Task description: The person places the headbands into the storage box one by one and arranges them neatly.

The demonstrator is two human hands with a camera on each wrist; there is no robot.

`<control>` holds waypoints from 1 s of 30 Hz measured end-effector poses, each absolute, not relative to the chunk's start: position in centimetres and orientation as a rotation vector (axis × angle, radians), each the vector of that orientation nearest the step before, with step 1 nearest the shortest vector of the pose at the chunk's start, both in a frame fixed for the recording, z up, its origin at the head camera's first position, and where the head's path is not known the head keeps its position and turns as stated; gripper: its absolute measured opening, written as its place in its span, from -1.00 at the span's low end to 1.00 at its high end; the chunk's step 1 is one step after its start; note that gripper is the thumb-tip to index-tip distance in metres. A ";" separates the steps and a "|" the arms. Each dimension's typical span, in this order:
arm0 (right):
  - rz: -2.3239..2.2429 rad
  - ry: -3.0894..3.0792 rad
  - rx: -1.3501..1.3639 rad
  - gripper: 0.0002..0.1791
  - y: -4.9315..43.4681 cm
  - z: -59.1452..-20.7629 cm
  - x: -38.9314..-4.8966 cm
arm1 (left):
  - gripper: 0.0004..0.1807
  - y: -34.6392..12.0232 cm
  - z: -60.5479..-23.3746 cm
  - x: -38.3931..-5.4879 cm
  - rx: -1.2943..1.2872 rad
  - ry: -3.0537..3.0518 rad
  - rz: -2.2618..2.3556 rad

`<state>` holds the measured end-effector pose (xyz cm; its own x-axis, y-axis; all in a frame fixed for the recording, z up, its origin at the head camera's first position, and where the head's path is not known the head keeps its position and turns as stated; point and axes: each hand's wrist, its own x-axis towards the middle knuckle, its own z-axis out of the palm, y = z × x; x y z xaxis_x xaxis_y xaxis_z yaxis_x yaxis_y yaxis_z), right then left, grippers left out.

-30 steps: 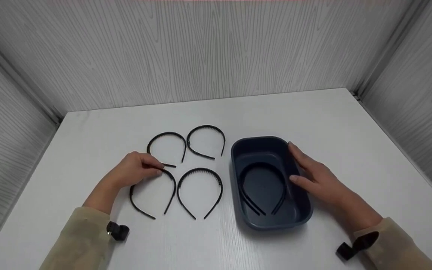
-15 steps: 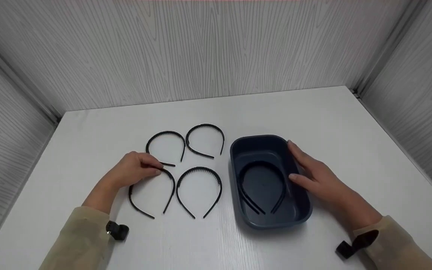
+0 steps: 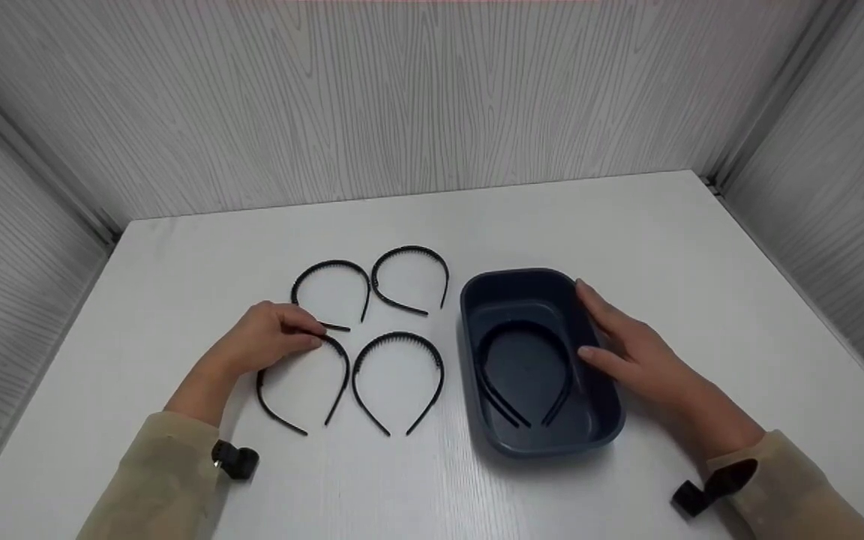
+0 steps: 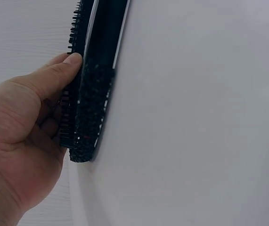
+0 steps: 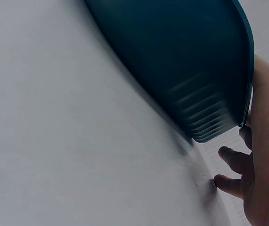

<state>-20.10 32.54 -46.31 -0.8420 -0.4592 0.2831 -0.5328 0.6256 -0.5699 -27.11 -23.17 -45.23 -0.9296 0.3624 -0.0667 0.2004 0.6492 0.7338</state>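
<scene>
Near the front left of the table, my left hand (image 3: 271, 341) pinches the top of a black toothed headband (image 3: 346, 364) between thumb and fingers. Its teeth show beside the thumb in the left wrist view. To its right lies another black headband (image 3: 400, 335). My right hand (image 3: 642, 356) holds the right rim of a dark blue plastic bin (image 3: 544, 452), thumb over the inner side, other fingers outside. Inside the bin, black headbands (image 3: 526, 326) lie overlapped, their ends toward me.
Behind the front pair, two more black headbands lie on the white table (image 3: 402, 495): a rear left headband (image 3: 331, 262) partly behind my left hand, and a rear right headband (image 3: 411, 248). A wood-grain panel (image 3: 432, 97) stands along the table's back, with panels on both sides.
</scene>
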 end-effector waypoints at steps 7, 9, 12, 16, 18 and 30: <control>1.052 -2.754 0.807 -0.06 32.5 -46.2 -20.1 | -0.87 -23.2 -45.2 -27.1 0.468 2.674 1.107; 1.048 -2.756 0.807 -0.06 32.5 -46.2 -20.1 | -0.87 -23.2 -45.1 -27.0 0.474 2.671 1.110; 1.040 -2.757 0.812 -0.05 32.5 -46.2 -20.1 | -0.88 -23.2 -45.0 -27.0 0.470 2.665 1.120; 1.023 -2.750 0.814 -0.06 32.5 -46.3 -20.2 | -0.87 -23.3 -45.0 -27.0 0.464 2.653 1.142; 1.021 -2.749 0.812 -0.06 32.6 -46.3 -20.2 | -0.88 -23.3 -45.1 -27.0 0.462 2.647 1.151; 1.026 -2.732 0.834 -0.07 32.6 -46.1 -20.2 | -0.87 -23.2 -44.7 -26.9 0.459 2.636 1.156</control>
<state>-20.17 32.58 -46.15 -0.8437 -0.4577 0.2805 -0.5292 0.6216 -0.5775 -26.88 -23.24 -44.70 -0.9254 0.3704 -0.0799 0.1921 0.6405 0.7435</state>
